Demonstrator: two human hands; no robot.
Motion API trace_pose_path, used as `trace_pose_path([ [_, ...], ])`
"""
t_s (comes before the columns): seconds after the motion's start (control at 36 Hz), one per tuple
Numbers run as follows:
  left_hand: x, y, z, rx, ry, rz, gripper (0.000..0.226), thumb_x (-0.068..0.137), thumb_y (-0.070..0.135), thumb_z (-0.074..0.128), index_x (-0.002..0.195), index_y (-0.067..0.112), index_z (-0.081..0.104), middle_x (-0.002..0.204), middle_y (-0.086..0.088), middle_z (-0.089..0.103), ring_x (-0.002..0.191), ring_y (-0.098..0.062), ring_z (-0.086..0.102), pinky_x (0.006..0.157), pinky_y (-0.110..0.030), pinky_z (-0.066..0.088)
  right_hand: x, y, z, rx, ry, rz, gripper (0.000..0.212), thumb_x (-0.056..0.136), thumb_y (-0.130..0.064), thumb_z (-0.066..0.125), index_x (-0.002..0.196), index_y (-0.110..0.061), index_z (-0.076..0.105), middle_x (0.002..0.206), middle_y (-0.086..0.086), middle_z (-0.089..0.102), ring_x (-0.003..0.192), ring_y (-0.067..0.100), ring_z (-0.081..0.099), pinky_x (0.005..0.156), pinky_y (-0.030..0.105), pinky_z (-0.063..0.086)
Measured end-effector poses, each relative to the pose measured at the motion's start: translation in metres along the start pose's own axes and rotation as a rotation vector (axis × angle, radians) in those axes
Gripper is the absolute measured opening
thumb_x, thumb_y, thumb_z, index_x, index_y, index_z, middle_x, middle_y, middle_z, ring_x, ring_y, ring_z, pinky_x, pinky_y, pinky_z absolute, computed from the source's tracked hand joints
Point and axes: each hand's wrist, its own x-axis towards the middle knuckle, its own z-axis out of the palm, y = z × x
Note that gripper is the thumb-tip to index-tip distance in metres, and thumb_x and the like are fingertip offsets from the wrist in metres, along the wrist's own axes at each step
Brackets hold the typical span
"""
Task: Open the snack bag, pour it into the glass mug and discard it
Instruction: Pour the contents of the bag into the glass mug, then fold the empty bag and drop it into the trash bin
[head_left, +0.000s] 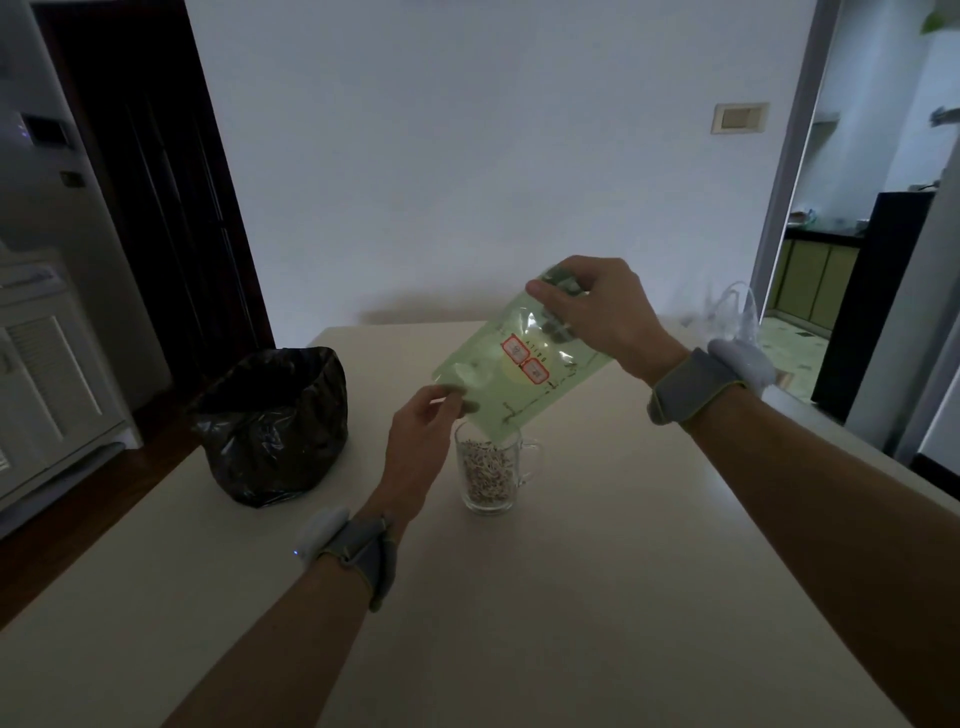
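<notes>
**Snack bag tipped over the mug**

Snack bag (511, 364), pale green and see-through, hangs tilted between my two hands, its lower corner dipping just inside the rim of the glass mug (488, 470). My right hand (597, 317) has its fingers clamped on the bag's raised upper end. My left hand (421, 436) pinches the lower left edge, fingers closed on the film, just beside the mug's rim. The mug stands upright on the desk (597, 597) directly below my left fingers, filled most of the way with small pale bits, its handle pointing right. Left of my left hand, well apart from the mug, sits a black bin bag (275, 426) with its mouth open, near the desk's left edge. Toward me the desk lies bare between my forearms.
</notes>
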Motion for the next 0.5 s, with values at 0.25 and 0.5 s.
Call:
trace_pose_path([
  [0.25, 0.008, 0.005, 0.011, 0.037, -0.016, -0.008, 0.013, 0.092, 0.021, 0.065, 0.102, 0.015, 0.07, 0.09, 0.001, 0.076, 0.084, -0.008, 0.067, 0.071, -0.012, 0.048, -0.025, 0.045, -0.015, 0.305, 0.248, 0.272, 0.019, 0.09, -0.025, 0.071, 0.099, -0.008, 0.072, 0.1, 0.02, 0.073, 0.075, 0.027, 0.075, 0.064, 0.035, 0.064],
  [0.5, 0.026, 0.034, 0.024, 0.041, 0.014, 0.107, 0.015, 0.089, 0.016, 0.068, 0.103, 0.016, 0.073, 0.08, 0.009, 0.073, 0.067, 0.009, 0.065, 0.068, -0.014, 0.05, -0.049, 0.072, 0.001, 0.657, 0.415, 0.527, 0.03, 0.095, -0.026, 0.064, 0.116, -0.005, 0.064, 0.089, 0.01, 0.071, 0.074, 0.021, 0.07, 0.075, 0.041, 0.063],
])
